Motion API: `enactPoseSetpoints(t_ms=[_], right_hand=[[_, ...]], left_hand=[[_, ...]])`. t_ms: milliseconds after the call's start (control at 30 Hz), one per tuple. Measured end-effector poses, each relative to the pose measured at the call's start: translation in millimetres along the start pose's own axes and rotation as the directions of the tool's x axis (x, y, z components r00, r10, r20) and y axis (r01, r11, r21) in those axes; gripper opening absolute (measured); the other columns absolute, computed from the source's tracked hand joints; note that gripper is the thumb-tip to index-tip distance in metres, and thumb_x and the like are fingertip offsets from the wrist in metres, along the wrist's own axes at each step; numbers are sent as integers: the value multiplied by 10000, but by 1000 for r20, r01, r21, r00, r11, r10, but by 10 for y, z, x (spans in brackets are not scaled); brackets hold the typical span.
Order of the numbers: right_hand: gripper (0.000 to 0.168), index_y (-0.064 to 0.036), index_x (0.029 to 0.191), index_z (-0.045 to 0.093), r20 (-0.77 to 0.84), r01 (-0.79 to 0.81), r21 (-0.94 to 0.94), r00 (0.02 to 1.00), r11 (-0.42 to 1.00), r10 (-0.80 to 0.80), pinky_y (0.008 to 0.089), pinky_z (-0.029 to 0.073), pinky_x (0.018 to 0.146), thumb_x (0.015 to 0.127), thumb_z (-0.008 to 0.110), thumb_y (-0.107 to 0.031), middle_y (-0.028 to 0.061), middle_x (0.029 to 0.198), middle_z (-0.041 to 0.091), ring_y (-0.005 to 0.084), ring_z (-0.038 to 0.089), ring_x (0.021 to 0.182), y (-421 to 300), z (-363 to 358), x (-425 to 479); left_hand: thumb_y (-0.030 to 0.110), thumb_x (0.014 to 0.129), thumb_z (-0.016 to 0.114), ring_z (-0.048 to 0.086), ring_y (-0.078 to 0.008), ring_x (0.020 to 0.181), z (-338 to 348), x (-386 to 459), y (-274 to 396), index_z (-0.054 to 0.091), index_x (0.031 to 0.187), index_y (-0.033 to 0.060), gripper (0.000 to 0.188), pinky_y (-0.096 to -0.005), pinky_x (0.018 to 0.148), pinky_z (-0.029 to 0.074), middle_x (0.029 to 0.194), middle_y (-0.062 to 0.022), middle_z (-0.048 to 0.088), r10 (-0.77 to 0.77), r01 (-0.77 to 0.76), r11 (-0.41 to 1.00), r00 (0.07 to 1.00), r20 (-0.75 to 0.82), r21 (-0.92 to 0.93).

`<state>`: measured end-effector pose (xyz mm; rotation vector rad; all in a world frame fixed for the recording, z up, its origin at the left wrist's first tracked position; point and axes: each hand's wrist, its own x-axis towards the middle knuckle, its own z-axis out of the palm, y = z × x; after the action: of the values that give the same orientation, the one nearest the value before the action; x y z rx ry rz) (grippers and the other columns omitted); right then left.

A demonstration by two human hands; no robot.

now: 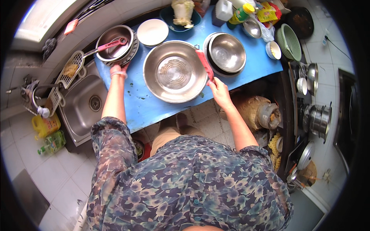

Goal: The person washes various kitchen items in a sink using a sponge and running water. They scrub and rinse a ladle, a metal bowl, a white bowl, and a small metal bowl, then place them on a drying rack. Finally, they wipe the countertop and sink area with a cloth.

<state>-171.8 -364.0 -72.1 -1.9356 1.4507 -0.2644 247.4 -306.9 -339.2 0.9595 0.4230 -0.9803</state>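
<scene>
On a blue tabletop (138,112), my left hand (119,69) grips the near rim of stacked metal bowls (115,43) with a dark slotted rim beneath; its fingers are partly hidden below. A utensil with a pink handle (111,44) lies across that stack. My right hand (218,89) is closed on the lower end of a red-handled tool (204,64), whose far end is a small metal loop by the rim of a wide steel basin (175,72). Right of the tool sit more nested steel bowls (227,52). A white plate or bowl (152,31) stands behind the basin.
A steel sink (83,106) lies at left, with a white draining rack (69,69) beside it. Cabbage (182,13) in a dark basin, a green bottle with yellow cap (240,16) and a small bowl (273,50) stand at the table's back and right. Green baskets (289,42) are beyond.
</scene>
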Motion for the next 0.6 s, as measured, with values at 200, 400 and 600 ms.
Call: enactPoseSetpoints(t_ms=[200, 400, 600], right_hand=[[197, 14, 990, 545, 0, 90, -160, 996, 983, -91, 453, 477, 728, 967, 538, -181, 217, 895, 624, 369, 634, 857, -183, -133, -65], [233, -1, 1072, 537, 101, 312, -487, 948, 816, -302, 468, 499, 742, 950, 532, -200, 189, 983, 587, 366, 605, 886, -498, 81, -72], [342, 35, 1147, 549, 158, 296, -797, 944, 527, -291, 400, 483, 738, 863, 530, -155, 147, 1004, 564, 292, 560, 940, -581, 899, 365]], left_hand=[[-4, 949, 503, 582, -395, 1124, -93, -89, 114, 490, 1328, 41, 382, -603, 877, 562, 1282, -188, 562, 13, -13, 1000, 1000, -24, 26], [-64, 874, 544, 544, -430, 1155, -520, -399, 311, 490, 1303, -13, 436, -632, 925, 520, 1278, -208, 547, -11, 11, 1000, 1000, -20, -6], [123, 958, 544, 582, -352, 1132, -1037, -1038, 606, 488, 1342, 49, 395, -578, 867, 549, 1271, -160, 567, 75, -79, 979, 997, 29, 186]])
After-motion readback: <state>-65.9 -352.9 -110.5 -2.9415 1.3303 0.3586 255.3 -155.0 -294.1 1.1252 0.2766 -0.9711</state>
